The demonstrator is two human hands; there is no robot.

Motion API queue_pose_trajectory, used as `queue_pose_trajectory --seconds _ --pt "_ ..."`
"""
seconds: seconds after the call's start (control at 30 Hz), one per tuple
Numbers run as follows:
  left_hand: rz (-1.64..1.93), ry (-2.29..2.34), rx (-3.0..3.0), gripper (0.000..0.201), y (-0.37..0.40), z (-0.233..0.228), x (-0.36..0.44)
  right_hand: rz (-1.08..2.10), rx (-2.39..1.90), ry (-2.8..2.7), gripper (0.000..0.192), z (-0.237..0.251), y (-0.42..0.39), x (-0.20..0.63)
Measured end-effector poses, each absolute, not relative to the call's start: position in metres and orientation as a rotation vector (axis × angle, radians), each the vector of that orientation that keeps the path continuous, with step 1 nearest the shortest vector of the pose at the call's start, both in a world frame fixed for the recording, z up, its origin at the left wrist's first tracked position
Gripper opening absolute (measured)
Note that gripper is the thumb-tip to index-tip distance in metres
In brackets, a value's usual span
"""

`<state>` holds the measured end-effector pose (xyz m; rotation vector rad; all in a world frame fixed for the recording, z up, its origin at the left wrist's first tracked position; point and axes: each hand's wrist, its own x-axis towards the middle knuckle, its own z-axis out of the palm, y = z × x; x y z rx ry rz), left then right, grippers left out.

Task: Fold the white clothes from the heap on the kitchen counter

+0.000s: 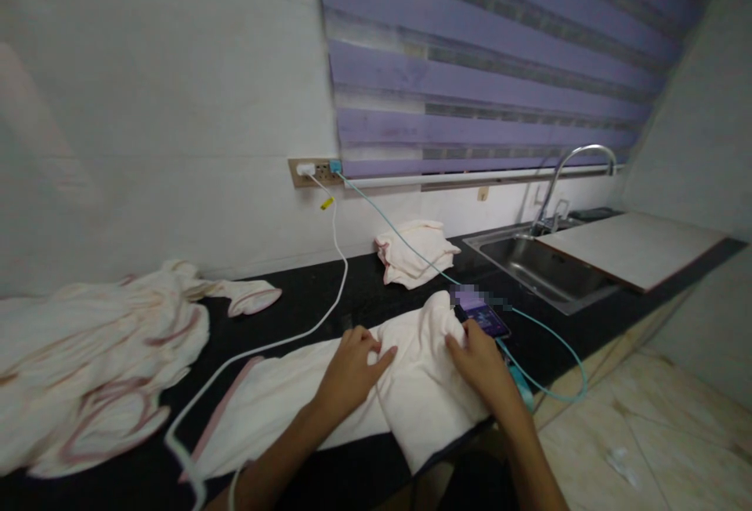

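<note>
A cream towel (pixel 364 409) is spread on the near edge of the black counter (pixel 305 299), partly folded. It is pressed flat by the left hand (pixel 351 370), while its right fold is pinched by the right hand (pixel 479 362). One folded towel (pixel 414 254) lies far off; a heap (pixel 88 370) remains unfolded at left.

We see a soft, matt cloth towel (pixel 329 393) with a pink edge under our hands. The counter (pixel 317 299) looks like dark, shiny stone. The sink (pixel 529 260) and its tap (pixel 573 162) are smooth, shiny metal. The phone (pixel 482 313) has a glossy glass screen. The white cable (pixel 294 335) and the teal cable (pixel 558 342) look like smooth plastic.
</note>
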<state>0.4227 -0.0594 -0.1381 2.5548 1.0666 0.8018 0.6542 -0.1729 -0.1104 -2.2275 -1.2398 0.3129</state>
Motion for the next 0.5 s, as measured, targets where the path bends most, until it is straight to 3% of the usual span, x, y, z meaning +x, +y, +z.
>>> queue_pose_trajectory --seconds 0.23,0.37,0.5 --pt "0.784 1.093 2.449 0.021 -0.045 -0.135 0.443 0.291 -2.207 -1.228 0.014 -0.114 -0.174 0.652" --pt "0.878 1.049 2.492 0.033 -0.036 -0.131 0.444 0.289 -2.244 -1.249 0.013 -0.116 -0.176 0.653" --pt "0.752 1.180 2.679 0.048 -0.025 -0.139 0.429 0.307 -2.263 -1.235 0.014 -0.120 -0.176 0.655"
